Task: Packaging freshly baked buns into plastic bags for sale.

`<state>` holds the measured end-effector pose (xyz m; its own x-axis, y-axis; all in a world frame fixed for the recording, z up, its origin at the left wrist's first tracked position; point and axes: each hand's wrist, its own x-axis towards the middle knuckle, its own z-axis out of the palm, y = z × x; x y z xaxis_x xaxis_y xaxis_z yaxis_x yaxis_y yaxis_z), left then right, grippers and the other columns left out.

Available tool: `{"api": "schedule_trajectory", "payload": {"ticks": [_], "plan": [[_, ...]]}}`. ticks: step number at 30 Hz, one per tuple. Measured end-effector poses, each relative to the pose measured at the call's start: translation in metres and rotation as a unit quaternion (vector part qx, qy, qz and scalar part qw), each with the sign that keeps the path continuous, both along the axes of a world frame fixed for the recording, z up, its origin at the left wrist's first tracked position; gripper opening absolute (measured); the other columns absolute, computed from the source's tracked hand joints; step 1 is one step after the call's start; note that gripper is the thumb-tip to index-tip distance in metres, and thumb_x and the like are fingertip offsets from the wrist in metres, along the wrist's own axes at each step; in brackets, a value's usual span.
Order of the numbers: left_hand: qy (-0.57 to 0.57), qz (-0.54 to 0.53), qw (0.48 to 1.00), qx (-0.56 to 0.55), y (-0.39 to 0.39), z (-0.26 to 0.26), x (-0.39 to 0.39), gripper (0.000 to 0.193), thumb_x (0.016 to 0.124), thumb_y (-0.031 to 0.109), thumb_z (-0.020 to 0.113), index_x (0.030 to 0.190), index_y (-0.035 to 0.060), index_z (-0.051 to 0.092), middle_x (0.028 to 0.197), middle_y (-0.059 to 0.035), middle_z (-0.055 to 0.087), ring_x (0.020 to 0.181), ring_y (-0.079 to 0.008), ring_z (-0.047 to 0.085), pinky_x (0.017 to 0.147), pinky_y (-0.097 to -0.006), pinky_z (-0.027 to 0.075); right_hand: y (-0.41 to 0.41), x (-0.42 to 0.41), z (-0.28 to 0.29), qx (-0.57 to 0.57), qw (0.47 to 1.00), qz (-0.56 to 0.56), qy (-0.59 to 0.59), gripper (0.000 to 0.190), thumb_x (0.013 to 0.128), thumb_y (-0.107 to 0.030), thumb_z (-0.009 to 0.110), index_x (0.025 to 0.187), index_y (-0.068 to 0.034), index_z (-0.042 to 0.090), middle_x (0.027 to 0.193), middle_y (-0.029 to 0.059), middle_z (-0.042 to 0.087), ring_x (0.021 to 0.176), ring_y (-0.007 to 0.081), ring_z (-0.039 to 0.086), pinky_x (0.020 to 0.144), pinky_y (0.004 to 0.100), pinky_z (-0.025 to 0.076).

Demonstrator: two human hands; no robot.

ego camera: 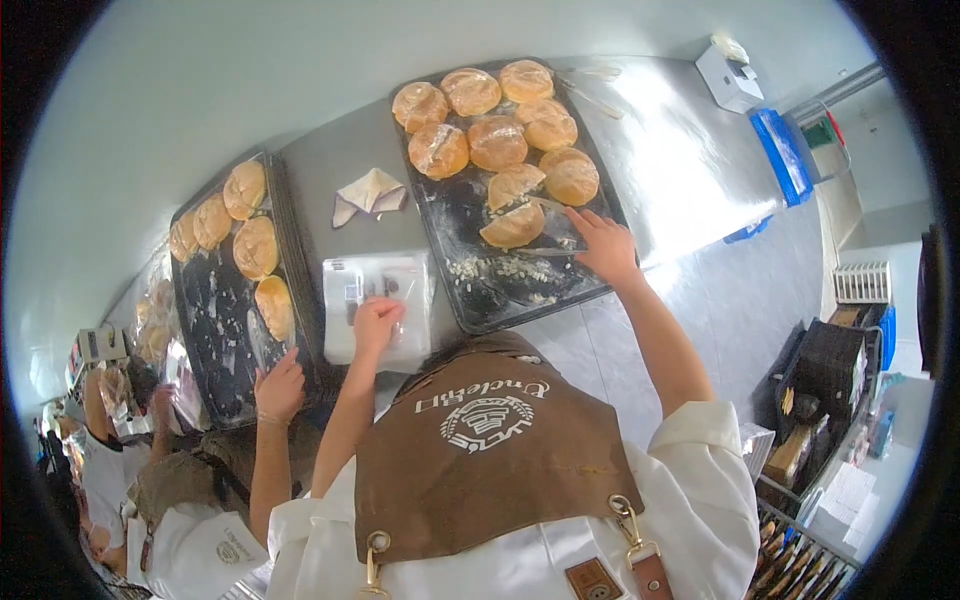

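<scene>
My right hand [604,244] grips a pair of tongs [556,251] over a black baking tray [480,304]. The tongs' two arms lie on either side of the nearer half [514,226] of a split bun. The other half [516,185] lies just beyond. Several whole round buns [497,142] fill the far part of this tray, with pale crumbs [499,270] scattered near the front. Over a stack of clear plastic bags [341,330], my left hand [379,322] has its fingers curled together; whether they pinch a bag is unclear.
A folded cloth [370,196] lies between the trays. At left, a co-worker's hand [281,386] holds tongs near a bun [274,307] on another tray [217,352]. More tongs [596,97] rest behind my tray. A white box [729,79] and a blue container [781,157] stand at right.
</scene>
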<state>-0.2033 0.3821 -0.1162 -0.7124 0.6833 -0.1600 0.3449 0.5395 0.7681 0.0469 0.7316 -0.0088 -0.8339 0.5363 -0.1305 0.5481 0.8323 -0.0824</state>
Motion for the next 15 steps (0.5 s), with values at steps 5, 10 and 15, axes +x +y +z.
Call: {"api": "schedule_trajectory", "payload": {"ticks": [5, 10, 15], "plan": [[-0.060, 0.052, 0.996, 0.038, 0.003, 0.008, 0.003, 0.014, 0.077, 0.014, 0.069, 0.088, 0.0044, 0.072, 0.085, -0.0076, 0.066, 0.078, -0.0181, 0.061, 0.071, -0.0275, 0.047, 0.008, 0.007, -0.030, 0.009, 0.999, 0.029, 0.028, 0.075, 0.066, -0.025, 0.075, 0.134, -0.027, 0.045, 0.116, -0.0008, 0.060, 0.093, 0.0229, 0.063, 0.075, 0.0368, 0.052], [-0.272, 0.146, 0.929, 0.207, -0.003, 0.006, 0.007, 0.019, 0.090, 0.013, 0.060, 0.103, -0.0001, 0.067, 0.094, -0.0036, 0.067, 0.085, -0.0110, 0.059, 0.074, -0.0225, 0.046, -0.017, 0.021, -0.036, 0.033, 0.995, 0.010, 0.099, 0.072, 0.065, -0.025, 0.075, 0.132, -0.026, 0.049, 0.117, -0.0010, 0.061, 0.090, 0.0232, 0.064, 0.073, 0.0359, 0.053], [-0.323, 0.176, 0.912, 0.181, 0.008, 0.014, 0.013, 0.022, 0.094, 0.012, 0.055, 0.109, -0.0011, 0.064, 0.091, -0.0013, 0.066, 0.073, -0.0052, 0.055, 0.065, -0.0189, 0.043, -0.054, 0.024, -0.022, 0.020, 0.984, -0.003, 0.176, 0.073, 0.060, -0.020, 0.079, 0.128, -0.023, 0.053, 0.113, 0.0027, 0.064, 0.085, 0.0241, 0.064, 0.073, 0.0348, 0.052]]}}
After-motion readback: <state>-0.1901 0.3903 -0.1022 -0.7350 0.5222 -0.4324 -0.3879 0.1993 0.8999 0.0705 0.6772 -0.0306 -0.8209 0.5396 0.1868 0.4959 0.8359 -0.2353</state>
